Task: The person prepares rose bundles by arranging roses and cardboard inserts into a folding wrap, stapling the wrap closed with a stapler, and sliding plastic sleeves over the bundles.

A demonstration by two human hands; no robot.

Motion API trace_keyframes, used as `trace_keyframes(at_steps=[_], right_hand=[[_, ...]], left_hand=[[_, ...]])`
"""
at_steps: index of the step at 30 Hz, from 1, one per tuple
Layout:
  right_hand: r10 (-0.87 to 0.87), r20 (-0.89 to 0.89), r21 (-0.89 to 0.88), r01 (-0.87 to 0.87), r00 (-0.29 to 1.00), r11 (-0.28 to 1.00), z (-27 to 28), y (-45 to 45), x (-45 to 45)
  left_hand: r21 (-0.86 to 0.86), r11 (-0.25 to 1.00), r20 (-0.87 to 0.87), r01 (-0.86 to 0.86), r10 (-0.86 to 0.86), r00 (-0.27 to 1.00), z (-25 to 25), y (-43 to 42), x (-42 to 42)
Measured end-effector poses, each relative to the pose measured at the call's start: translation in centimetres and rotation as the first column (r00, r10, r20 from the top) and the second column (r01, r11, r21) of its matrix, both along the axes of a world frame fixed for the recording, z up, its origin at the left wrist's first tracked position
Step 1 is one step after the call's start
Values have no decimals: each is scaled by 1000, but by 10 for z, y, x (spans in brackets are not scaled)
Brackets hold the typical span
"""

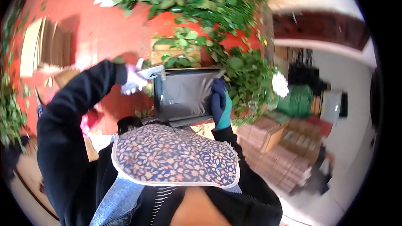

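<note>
"What are the hands holding?"

"The left hand in a pale lavender-white glove [135, 80] is pinching a grey hand-held tool [151, 72] at the far left corner of a black, glossy rectangular panel [184, 94]. The right hand in a navy-and-teal glove [220, 102] is gripping the panel's right edge."

"How finished is it looking?"

"Its right part is looking wrinkled, so perhaps unfinished; I can't tell more. It's sitting near the red tabletop's [98, 29] near edge, below green leafy stems [201, 4]."
</note>
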State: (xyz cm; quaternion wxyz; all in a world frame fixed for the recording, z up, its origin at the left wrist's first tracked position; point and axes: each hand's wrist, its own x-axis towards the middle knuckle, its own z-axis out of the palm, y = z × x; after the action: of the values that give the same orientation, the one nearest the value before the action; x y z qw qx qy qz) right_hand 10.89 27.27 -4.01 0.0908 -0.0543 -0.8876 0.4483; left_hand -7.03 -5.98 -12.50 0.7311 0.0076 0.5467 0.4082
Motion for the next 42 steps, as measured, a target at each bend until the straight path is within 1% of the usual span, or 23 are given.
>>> trace_keyframes(at_steps=[2,7,10,11,12,13,14,16,17,18,20,22,25,26,28,30,31,32,34,36,38,39,42], right_hand=[[29,-45,27,-28,999,999,-8,6,-7],[-54,-190,-17,52,980,999,-11,7,-21],[-113,-210,-44,106,971,993,-8,12,-21],[-116,-219,-2,118,969,993,-7,15,-20],[-110,-227,29,120,968,992,-5,15,-23],[-72,-197,53,84,978,995,0,16,-26],[-64,-198,52,76,978,996,14,17,-32],[260,42,316,-259,965,913,47,24,-47],[332,123,257,-353,935,900,47,39,-53],[272,172,116,-293,947,949,56,42,-61],[359,160,362,-393,920,845,99,46,-105],[570,-76,557,-440,818,705,102,48,-147],[589,437,64,-677,680,734,60,52,-200],[570,431,149,-678,700,720,38,59,-202],[611,553,74,-764,567,641,32,58,-209],[548,491,-25,-617,678,786,41,62,-183],[709,148,60,-722,689,689,26,76,-171],[684,250,163,-726,685,668,31,76,-158],[688,93,250,-686,720,683,44,68,-141],[672,129,348,-668,729,658,44,70,-128],[687,169,617,-620,707,485,48,66,-118],[668,188,642,-605,720,471,56,63,-112],[566,91,676,-468,819,569,82,48,-88]], left_hand=[[167,932,159,-322,297,942,-12,-16,15],[282,837,166,-469,439,883,27,-47,17],[566,651,234,-506,462,856,78,-5,22],[723,596,81,-348,427,900,75,21,20],[735,595,-67,-326,542,838,93,48,27],[723,672,-265,-158,481,835,99,71,23],[705,661,-222,-256,548,807,86,89,30],[661,606,-142,-443,680,719,61,126,44],[604,646,-179,-467,681,710,54,124,47],[542,682,-217,-490,677,703,48,122,50],[606,602,-115,-519,712,692,48,108,49],[569,582,-79,-581,742,666,49,98,48],[573,579,-125,-579,760,637,50,81,42],[588,586,-131,-557,749,650,47,78,37],[606,605,-188,-517,740,646,47,69,29],[560,602,-151,-570,750,644,47,61,26],[558,586,-120,-587,757,642,45,56,24],[558,572,-93,-601,762,640,42,52,22],[576,573,-92,-583,754,651,39,46,17],[588,588,-103,-556,736,670,37,43,13],[604,593,-158,-533,744,649,34,43,11],[596,585,-142,-550,751,645,33,42,11],[640,589,-181,-493,739,649,29,40,11]])
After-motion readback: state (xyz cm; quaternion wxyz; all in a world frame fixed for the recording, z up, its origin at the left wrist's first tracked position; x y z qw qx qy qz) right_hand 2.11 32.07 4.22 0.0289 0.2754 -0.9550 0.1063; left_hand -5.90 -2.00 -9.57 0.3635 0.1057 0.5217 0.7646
